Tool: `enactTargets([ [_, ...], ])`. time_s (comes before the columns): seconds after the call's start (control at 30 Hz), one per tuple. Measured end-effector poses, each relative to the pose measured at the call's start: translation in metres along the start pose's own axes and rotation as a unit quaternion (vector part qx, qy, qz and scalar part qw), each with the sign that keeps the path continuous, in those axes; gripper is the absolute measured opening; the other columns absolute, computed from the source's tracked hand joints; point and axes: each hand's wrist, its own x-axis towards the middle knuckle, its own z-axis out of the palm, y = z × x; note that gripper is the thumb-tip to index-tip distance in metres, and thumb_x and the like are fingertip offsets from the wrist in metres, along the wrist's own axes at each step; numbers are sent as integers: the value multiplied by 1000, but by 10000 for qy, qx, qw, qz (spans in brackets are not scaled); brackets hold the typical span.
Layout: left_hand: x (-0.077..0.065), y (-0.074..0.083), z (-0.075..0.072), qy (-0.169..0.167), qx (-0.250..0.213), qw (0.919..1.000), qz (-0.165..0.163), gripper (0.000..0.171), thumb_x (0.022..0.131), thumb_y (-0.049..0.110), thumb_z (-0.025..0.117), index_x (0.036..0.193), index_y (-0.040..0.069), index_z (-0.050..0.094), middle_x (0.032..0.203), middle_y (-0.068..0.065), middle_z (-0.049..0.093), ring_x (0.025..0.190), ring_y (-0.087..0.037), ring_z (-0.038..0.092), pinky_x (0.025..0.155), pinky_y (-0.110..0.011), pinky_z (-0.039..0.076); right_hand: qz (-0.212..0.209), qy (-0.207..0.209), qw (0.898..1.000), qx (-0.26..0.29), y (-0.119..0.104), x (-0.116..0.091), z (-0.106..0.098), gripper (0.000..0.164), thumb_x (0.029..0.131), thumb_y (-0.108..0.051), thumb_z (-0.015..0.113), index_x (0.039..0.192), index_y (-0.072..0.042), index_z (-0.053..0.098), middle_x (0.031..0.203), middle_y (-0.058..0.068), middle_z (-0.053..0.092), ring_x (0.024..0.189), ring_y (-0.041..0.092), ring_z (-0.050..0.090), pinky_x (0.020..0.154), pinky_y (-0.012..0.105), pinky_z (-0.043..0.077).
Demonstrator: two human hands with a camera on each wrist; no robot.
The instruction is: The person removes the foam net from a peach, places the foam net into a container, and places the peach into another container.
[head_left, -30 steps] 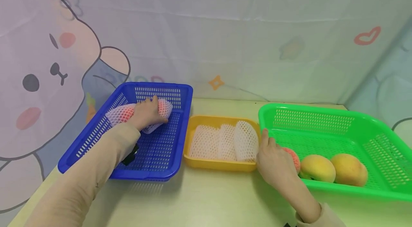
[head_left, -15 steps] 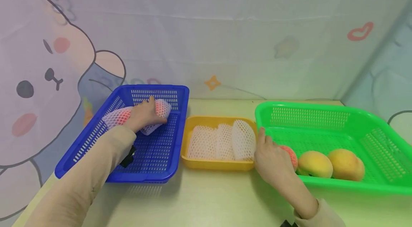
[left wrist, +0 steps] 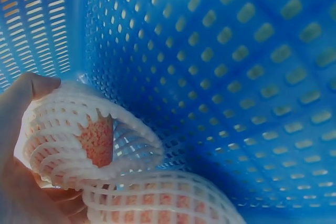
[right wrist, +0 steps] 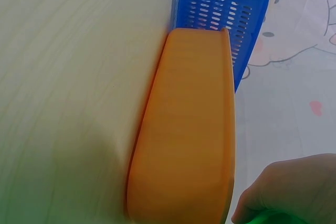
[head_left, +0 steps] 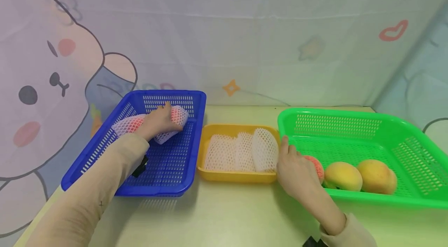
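Observation:
My left hand (head_left: 159,121) is inside the blue basket (head_left: 168,169), gripping a pinkish-red fruit (head_left: 179,114) wrapped in a white foam net sleeve. The left wrist view shows the thumb on top of the foam net (left wrist: 58,124), with reddish speckled skin inside its opening. A second netted fruit (head_left: 131,124) lies beside it, partly behind the hand. At the green basket's left end, my right hand (head_left: 297,169) holds the rim, thumb and fingers bent over it. Right beside that hand inside the green basket (head_left: 336,142) sits a reddish fruit (head_left: 316,167), partly hidden.
Between the baskets stands a yellow tray (head_left: 238,177) containing several white foam nets (head_left: 220,153). Two yellow-orange fruits (head_left: 343,176) that look like peaches lie along the green basket's near side. A printed cloth (head_left: 245,44) hangs behind the table (head_left: 196,219).
The head view has shifted slightly. Both hands keep their places, the left on the netted fruit and the right at the green rim.

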Motion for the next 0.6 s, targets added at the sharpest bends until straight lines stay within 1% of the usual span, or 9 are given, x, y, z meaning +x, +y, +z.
enactTargets([
  [0.1,0,3,-1,-3,30,10000,28,104,81,42,68,150,-8,9,146,-39,28,129,-55,39,103,-66,35,4,38,10000,-3,0,0,0,53,87,-6,53,133,16,41,90,23,63,49,15,37,35,20,26],
  [0.2,1,5,0,23,66,10000,53,102,80,42,70,150,-6,12,145,-38,32,127,-53,42,101,-66,38,1,44,10000,-18,0,0,-1,52,87,-6,53,132,16,42,92,24,64,49,15,38,35,20,26],
  [0.4,0,10,1,5,72,10000,62,100,79,41,71,150,-2,16,145,-35,34,128,-52,42,102,-66,36,56,-74,10000,15,-1,0,-1,53,87,-6,53,134,16,40,96,25,64,51,16,41,35,20,27],
  [0.5,-3,13,-2,46,-9,10000,50,100,78,41,72,150,-3,17,144,-34,37,127,-50,44,102,-65,37,56,-76,10000,18,-1,0,-2,54,87,-7,54,133,16,40,96,25,64,51,17,42,35,20,28],
  [0.6,-5,16,-5,45,-198,9998,20,102,78,41,72,150,-4,15,143,-33,39,125,-48,46,103,-63,38,39,-38,10000,5,-1,0,-3,53,87,-7,54,133,16,41,95,25,64,52,18,45,35,21,29],
])
